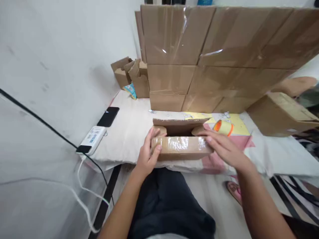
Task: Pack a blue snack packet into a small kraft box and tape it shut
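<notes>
A small brown cardboard box, with shiny tape along its near side, lies at the front edge of the cloth-covered surface. Its far flap stands up and the side flaps fold inward over a dark opening. My left hand grips the left end, thumb on the near side and fingers at the left flap. At the right end, my right hand has its fingers stretched over the right flap and the near corner. A roll of tape with orange edges lies just beyond my right hand.
Taped cardboard boxes form a wall at the back. Another box stands right, opened cartons back left. A black phone and a white device with a cable lie left, beside the wall.
</notes>
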### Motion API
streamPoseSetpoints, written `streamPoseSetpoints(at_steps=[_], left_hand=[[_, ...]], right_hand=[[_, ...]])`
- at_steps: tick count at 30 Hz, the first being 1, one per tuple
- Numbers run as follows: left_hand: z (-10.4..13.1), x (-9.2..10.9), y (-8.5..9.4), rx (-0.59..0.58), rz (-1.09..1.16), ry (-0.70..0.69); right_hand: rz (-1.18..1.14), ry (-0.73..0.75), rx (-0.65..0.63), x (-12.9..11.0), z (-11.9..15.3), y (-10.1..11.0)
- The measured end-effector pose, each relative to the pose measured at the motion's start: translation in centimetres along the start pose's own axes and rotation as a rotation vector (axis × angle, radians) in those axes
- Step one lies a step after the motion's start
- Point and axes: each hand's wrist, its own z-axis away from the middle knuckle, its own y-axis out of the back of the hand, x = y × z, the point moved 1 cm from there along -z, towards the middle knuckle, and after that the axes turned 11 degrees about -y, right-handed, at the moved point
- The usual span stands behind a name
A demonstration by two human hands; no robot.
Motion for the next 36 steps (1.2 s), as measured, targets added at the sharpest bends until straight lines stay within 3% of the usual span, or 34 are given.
streamPoseSetpoints(at_steps=[4, 7, 11, 14, 17, 25, 30, 36], left_hand=[[-0.5, 0.3, -0.6, 0.098, -0.122, -0.024], [-1.5, 1.0, -0.4, 0.108, -0.35, -0.057], [-3.1, 2.9, 0.0, -0.094, -0.617, -0.152], [-3.4, 4.3, -0.3, -0.289, -0.754, -0.115], [-2.9, 5.2, -1.0, -0.388, -0.819, -0.114], [-2.3, 4.7, -1.8, -0.448, -0.937, -0.189], [-2.2, 4.4, -1.8, -0.44, -0.949, -0.211], [-1.7, 4.0, -1.8, -0.427, -0.93, -0.293]], right_hand=[[-0.177, 0.032, 0.25, 0.1, 0.7, -1.2], [-0.272, 0.065, 0.445, 0.4, 0.1, -1.2], [-0.261, 0.064, 0.399, 0.9, -0.7, -2.0], [-0.248, 0.073, 0.426, 1.1, 0.0, -3.4], [-0.254, 0.079, 0.461, 1.3, 1.4, -5.1], [-0.44, 0.093, 0.581, 2.0, 1.2, -8.5], [-0.507, 0.09, 0.625, 1.9, 0.9, -9.0], [-0.562, 0.071, 0.565, 1.1, 1.9, -8.9]])
